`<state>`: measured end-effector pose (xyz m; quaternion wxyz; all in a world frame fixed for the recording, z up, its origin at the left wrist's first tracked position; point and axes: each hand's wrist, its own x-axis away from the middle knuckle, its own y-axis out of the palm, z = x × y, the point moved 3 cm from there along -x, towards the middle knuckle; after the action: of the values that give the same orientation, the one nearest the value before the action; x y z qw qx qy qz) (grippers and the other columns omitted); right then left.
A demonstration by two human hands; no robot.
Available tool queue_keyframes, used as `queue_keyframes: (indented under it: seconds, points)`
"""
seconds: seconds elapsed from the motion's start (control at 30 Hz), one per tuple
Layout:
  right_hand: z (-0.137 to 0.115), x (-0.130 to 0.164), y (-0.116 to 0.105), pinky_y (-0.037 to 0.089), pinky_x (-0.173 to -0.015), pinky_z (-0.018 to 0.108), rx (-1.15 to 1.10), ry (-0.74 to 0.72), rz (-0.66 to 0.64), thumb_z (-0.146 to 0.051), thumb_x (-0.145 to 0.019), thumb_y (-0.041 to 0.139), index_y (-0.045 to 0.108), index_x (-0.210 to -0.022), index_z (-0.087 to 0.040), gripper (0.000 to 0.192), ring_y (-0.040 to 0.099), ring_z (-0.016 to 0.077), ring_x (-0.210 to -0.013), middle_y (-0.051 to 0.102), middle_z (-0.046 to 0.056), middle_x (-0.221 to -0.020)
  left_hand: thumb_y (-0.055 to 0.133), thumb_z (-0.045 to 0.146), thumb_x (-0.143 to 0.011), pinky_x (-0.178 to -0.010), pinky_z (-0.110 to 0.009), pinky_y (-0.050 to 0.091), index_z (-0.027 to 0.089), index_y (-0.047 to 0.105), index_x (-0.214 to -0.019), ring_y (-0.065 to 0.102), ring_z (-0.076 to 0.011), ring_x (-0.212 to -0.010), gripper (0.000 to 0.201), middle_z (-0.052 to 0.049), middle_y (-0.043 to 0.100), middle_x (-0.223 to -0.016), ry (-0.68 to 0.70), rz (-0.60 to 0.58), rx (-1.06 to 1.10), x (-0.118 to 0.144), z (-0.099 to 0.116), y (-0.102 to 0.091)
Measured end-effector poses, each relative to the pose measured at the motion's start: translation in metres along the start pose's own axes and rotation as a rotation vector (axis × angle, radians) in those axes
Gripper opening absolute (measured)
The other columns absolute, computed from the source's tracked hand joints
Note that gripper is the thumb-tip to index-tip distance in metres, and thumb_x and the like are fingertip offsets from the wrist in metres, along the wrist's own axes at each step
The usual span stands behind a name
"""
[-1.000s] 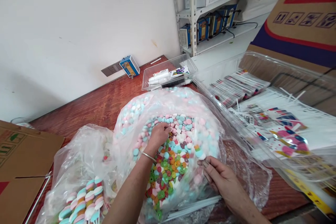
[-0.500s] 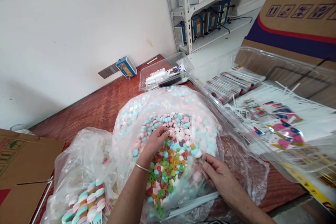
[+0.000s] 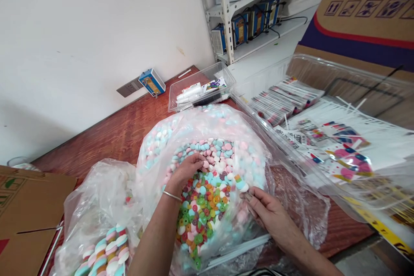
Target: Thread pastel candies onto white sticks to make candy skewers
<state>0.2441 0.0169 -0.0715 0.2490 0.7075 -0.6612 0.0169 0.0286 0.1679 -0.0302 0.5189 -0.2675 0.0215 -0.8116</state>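
A: Why is the person's right hand [image 3: 270,215] at the near edge of the big clear plastic bag of pastel and bright ring-shaped candies [image 3: 207,172]?

B: It seems to steady the bag. Its fingers [image 3: 250,198] are pinched shut at the bag's rim, on the film or on a pale blue-and-white candy at their tips; the glare there makes it hard to say which. Keeping the mouth wide would leave the sweets open to the other hand.

A: And the left hand [image 3: 186,172]?

B: It is down inside the bag, wrist ringed by a thin silver bangle [image 3: 172,196]. The fingers curl closed over pink and white candies just where the pastel heap meets the green, orange and red rings. The pieces lie under and between the fingertips, touching them, with more spread all around the hand.

A: What sits nearby?

B: Thin white plastic sticks [image 3: 239,248] lie just below the right hand, beneath the bag. To the left, a second clear bag holds finished twisted pastel candy pops [image 3: 110,250]. To the right, a large clear plastic tray of printed wrappers [image 3: 323,138] stands beside the bag, and a small clear box [image 3: 200,90] rests farther back on the reddish wooden table [image 3: 119,129].
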Motion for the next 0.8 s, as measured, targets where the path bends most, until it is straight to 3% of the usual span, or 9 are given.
queue_keyframes:
  seconds: [0.13, 0.3, 0.43, 0.6, 0.8]
  points:
    - [0.002, -0.001, 0.000, 0.033, -0.050, 0.020, 0.013, 0.004, -0.011, -0.054, -0.087, 0.057, 0.063, -0.084, -0.021, 0.034, 0.040, 0.0104, -0.056, 0.050, -0.004, -0.066, 0.061, 0.034, -0.076, -0.069, -0.027, 0.046, 0.018, 0.058, -0.081, 0.062, -0.0163, -0.073, 0.017, -0.003, 0.065, -0.072, -0.012, -0.056, -0.030, 0.001, 0.004, 0.000]
    - [0.003, -0.001, 0.001, 0.036, -0.052, 0.020, 0.036, 0.007, -0.009, -0.055, -0.087, 0.056, 0.063, -0.085, -0.020, 0.035, 0.040, 0.0105, -0.057, 0.049, -0.004, -0.067, 0.057, 0.031, -0.075, -0.053, -0.021, 0.039, 0.018, 0.061, -0.085, 0.054, -0.0126, -0.059, 0.017, 0.000, 0.062, -0.067, -0.030, -0.055, -0.126, -0.005, -0.003, 0.001]
    - [0.000, -0.001, 0.001, 0.034, -0.050, 0.021, 0.045, -0.002, 0.003, -0.055, -0.087, 0.056, 0.062, -0.081, -0.020, 0.035, 0.038, 0.0106, -0.055, 0.046, -0.004, -0.064, 0.055, 0.028, -0.074, -0.051, -0.021, 0.038, 0.017, 0.062, -0.086, 0.053, -0.0125, -0.057, 0.017, 0.001, 0.060, -0.066, -0.001, -0.057, -0.187, -0.008, -0.005, 0.002]
    - [-0.002, 0.000, 0.002, 0.029, -0.047, 0.020, 0.048, 0.000, 0.009, -0.055, -0.085, 0.058, 0.062, -0.082, -0.021, 0.035, 0.036, 0.0102, -0.053, 0.045, -0.005, -0.062, 0.056, 0.024, -0.072, -0.061, -0.025, 0.044, 0.019, 0.069, -0.097, 0.061, -0.0167, -0.072, 0.029, -0.003, 0.068, -0.089, 0.053, -0.055, -0.256, -0.001, 0.007, 0.006]
    - [-0.013, 0.001, 0.006, 0.034, -0.049, 0.021, 0.054, -0.021, -0.001, -0.054, -0.087, 0.057, 0.059, -0.081, -0.021, 0.034, 0.040, 0.0107, -0.054, 0.046, -0.005, -0.062, 0.061, 0.028, -0.073, -0.060, -0.026, 0.041, 0.018, 0.068, -0.081, 0.056, -0.0168, -0.068, 0.015, -0.002, 0.064, -0.078, 0.095, 0.024, -0.354, 0.018, 0.019, 0.014]
